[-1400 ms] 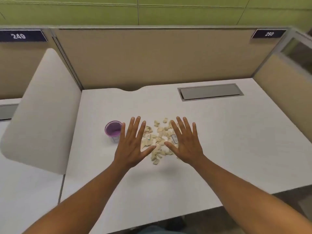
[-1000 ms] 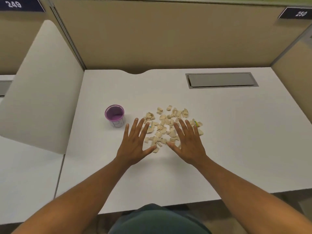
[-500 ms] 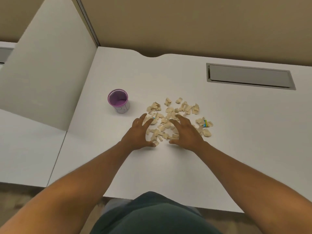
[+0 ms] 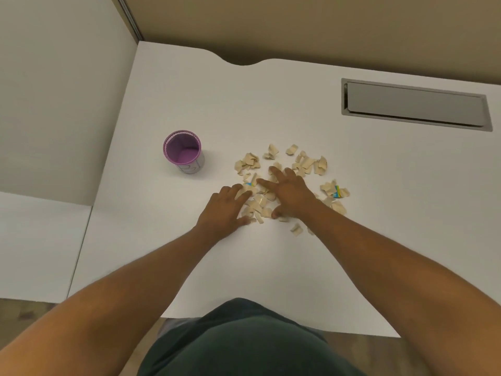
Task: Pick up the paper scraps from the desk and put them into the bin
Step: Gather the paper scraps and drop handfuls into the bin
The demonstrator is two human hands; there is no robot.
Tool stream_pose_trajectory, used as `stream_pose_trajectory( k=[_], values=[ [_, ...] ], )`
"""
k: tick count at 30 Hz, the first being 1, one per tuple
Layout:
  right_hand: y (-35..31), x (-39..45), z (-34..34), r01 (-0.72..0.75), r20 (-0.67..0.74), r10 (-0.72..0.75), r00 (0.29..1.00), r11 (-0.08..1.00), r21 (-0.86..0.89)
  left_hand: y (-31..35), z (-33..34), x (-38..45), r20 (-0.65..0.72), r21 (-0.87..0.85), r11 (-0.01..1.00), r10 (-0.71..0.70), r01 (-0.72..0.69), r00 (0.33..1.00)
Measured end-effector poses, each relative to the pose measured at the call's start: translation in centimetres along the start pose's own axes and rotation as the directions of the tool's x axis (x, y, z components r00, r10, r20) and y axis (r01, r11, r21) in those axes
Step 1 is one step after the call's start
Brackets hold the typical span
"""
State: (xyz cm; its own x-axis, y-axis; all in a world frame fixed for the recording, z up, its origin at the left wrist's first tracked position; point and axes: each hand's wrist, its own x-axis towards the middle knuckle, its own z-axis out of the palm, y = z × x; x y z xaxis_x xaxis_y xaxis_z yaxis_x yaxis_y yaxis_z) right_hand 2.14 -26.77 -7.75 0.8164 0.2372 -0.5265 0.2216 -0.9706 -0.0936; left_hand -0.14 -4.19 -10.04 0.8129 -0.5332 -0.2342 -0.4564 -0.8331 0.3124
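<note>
Several beige paper scraps (image 4: 309, 164) lie scattered in a loose heap on the white desk (image 4: 271, 267); a few show blue and yellow print. A small purple bin (image 4: 183, 151) stands upright and open to the left of the heap, with nothing visible inside. My left hand (image 4: 225, 210) rests palm down at the heap's left edge, fingers curled onto scraps. My right hand (image 4: 290, 194) lies palm down over the heap's middle, fingers spread and touching scraps. Neither hand has lifted anything; scraps under the palms are hidden.
A grey cable-tray lid (image 4: 414, 104) is set into the desk at the far right. A beige partition wall (image 4: 298, 23) runs along the back, and a white side divider (image 4: 59, 90) stands at the left. The desk's front edge is near my body.
The camera has tilted down and closer. Both hands went from hovering flat above the heap to resting on it, and have drawn toward each other over the scraps.
</note>
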Motion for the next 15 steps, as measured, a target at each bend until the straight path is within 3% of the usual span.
stream_pose_trajectory(
  k=[6,15],
  values=[
    [-0.5,-0.5,1.3,0.075,-0.154,-0.063,0.986,0.995,0.071,-0.4,-0.6,0.7,-0.016,-0.016,0.999,0.043,-0.043,0.999],
    [-0.8,-0.4,2.2,0.048,-0.281,-0.005,0.96,0.988,0.149,-0.5,-0.5,1.8,-0.003,-0.016,0.999,0.041,-0.041,0.999]
  ],
)
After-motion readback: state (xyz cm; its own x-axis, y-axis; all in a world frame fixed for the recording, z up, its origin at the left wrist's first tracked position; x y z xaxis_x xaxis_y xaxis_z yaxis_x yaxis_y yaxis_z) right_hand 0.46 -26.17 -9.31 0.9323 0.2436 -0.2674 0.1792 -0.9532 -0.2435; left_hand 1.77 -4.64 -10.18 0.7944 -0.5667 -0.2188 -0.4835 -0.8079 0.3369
